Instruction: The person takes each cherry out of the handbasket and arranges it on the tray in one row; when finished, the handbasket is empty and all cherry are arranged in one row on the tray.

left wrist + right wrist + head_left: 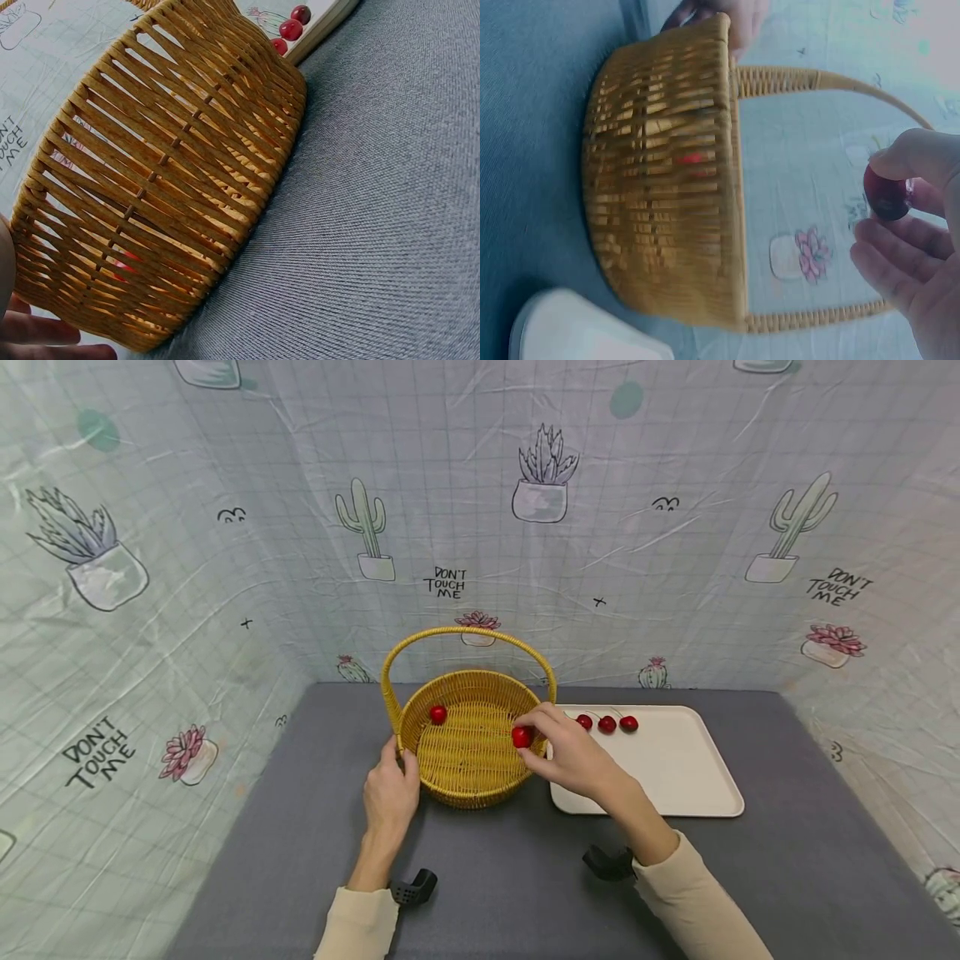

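Between the thumb and fingers of my right hand (572,752) is a dark red cherry (522,737), pinched above the right side of the yellow wicker basket (471,800). The right wrist view shows that cherry (886,193) higher than the basket's rim. My left hand (393,793) holds the basket's left side near the foot of its tall handle (468,631), with the thumb at the rim. Inside the basket, toward the back left, lies another red cherry (438,715). In the left wrist view, left-hand fingers (37,330) lie against the woven side.
A cream tray (675,768) stands just right of the basket. Several cherries with stems (607,725) lie along its back left part, partly behind the right hand. The grey tabletop (495,885) ends at a printed cloth backdrop (480,527) behind and at the sides.
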A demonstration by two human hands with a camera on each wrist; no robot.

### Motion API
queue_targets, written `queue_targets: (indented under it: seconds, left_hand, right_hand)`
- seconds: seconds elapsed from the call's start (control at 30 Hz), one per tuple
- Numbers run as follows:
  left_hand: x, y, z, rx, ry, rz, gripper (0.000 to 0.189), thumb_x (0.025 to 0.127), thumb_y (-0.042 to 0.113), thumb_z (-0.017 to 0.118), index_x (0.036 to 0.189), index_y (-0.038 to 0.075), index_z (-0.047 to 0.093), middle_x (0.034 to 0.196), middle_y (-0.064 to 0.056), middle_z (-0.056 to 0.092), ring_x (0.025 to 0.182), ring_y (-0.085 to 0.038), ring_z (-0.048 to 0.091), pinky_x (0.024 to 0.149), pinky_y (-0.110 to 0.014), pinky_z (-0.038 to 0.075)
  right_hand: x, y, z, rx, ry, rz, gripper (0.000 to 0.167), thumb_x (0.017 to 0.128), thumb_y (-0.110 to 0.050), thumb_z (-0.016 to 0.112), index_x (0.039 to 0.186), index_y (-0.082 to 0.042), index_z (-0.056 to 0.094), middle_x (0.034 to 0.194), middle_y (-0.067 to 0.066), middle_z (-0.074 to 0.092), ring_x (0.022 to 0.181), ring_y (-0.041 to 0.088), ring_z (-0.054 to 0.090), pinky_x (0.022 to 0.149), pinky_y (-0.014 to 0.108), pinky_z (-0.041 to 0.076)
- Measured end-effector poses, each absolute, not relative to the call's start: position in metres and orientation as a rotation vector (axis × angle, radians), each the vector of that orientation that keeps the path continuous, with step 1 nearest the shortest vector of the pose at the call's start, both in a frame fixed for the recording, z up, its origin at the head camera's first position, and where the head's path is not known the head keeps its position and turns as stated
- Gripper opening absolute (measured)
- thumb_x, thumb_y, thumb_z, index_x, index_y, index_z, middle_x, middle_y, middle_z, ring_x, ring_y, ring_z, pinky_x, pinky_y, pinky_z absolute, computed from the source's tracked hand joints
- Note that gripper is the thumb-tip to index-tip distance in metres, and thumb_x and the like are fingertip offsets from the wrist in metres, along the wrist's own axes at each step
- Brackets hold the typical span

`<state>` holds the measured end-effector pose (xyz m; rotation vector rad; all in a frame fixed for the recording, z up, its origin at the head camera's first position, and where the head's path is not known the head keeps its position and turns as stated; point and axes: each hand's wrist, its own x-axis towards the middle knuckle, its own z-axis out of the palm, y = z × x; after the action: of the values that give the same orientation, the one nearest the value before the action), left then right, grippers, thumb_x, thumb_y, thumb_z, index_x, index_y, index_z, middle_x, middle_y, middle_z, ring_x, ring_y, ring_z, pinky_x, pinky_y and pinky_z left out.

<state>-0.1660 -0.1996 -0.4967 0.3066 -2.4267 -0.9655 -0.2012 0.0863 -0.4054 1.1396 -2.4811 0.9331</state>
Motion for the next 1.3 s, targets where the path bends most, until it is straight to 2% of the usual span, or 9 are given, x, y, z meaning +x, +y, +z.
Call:
queue_targets:
  seconds: [0.27,0.4,0.53,0.67,0.87,1.03,1.3]
  left_hand:
    - [-0.167,-0.199,-0.496,0.325,-2.431,-0.967,0.042,0.102,0.025,0.050,0.136,0.001,0.058,0.096,-0.025,0.074,0.061,-0.032,0.064,0.061,-0.054,0.052]
    - [-0.167,-0.199,-0.497,0.318,-2.428,-0.973,0.042,0.102,0.024,0.051,0.136,0.001,0.058,0.090,-0.025,0.074,0.055,-0.028,0.059,0.057,-0.051,0.051]
    - [-0.166,-0.199,-0.498,0.308,-2.421,-0.965,0.041,0.102,0.023,0.051,0.136,0.000,0.058,0.088,-0.025,0.074,0.051,-0.025,0.056,0.053,-0.048,0.049]
    - [-0.166,-0.199,-0.498,0.306,-2.414,-0.965,0.041,0.102,0.023,0.051,0.136,0.000,0.058,0.088,-0.025,0.074,0.052,-0.026,0.057,0.054,-0.049,0.049]
    - [-0.166,-0.199,-0.498,0.310,-2.414,-0.964,0.041,0.102,0.023,0.050,0.135,0.000,0.059,0.095,-0.026,0.074,0.062,-0.035,0.065,0.060,-0.055,0.051]
    - [-0.166,-0.199,-0.499,0.307,-2.418,-0.971,0.042,0.102,0.023,0.050,0.136,0.000,0.058,0.095,-0.026,0.074,0.056,-0.030,0.061,0.058,-0.052,0.051]
    - [-0.167,-0.200,-0.499,0.324,-2.428,-0.986,0.044,0.102,0.025,0.049,0.138,0.000,0.056,0.098,-0.026,0.074,0.059,-0.030,0.062,0.060,-0.053,0.051]
  right_hand:
    - [-0.200,0.118,-0.410,1.042,-2.505,0.913,0.032,0.087,-0.012,0.073,0.117,-0.012,0.063,0.113,0.000,0.062,0.093,0.012,0.058,0.081,0.034,0.055]
    - [-0.200,0.134,-0.414,1.008,-2.485,0.909,0.033,0.086,-0.010,0.074,0.117,-0.010,0.063,0.113,0.001,0.063,0.094,0.012,0.059,0.081,0.038,0.056]
    - [-0.201,0.149,-0.418,0.956,-2.462,0.890,0.034,0.084,-0.008,0.075,0.116,-0.009,0.063,0.109,0.001,0.063,0.092,0.012,0.058,0.079,0.035,0.055]
    - [-0.206,0.166,-0.425,0.881,-2.455,0.855,0.033,0.083,-0.006,0.074,0.114,-0.008,0.063,0.106,0.002,0.062,0.088,0.015,0.059,0.077,0.034,0.054]
    - [-0.220,0.189,-0.442,0.745,-2.492,0.805,0.033,0.083,-0.005,0.073,0.115,-0.005,0.064,0.102,0.006,0.062,0.084,0.019,0.060,0.074,0.037,0.054]
    - [-0.234,0.206,-0.455,0.638,-2.528,0.825,0.033,0.084,-0.005,0.072,0.116,-0.001,0.064,0.101,0.010,0.061,0.084,0.024,0.061,0.073,0.036,0.054]
    - [-0.257,0.231,-0.474,0.522,-2.563,0.882,0.032,0.087,-0.003,0.069,0.117,0.004,0.063,0.103,0.019,0.060,0.088,0.035,0.065,0.076,0.052,0.055]
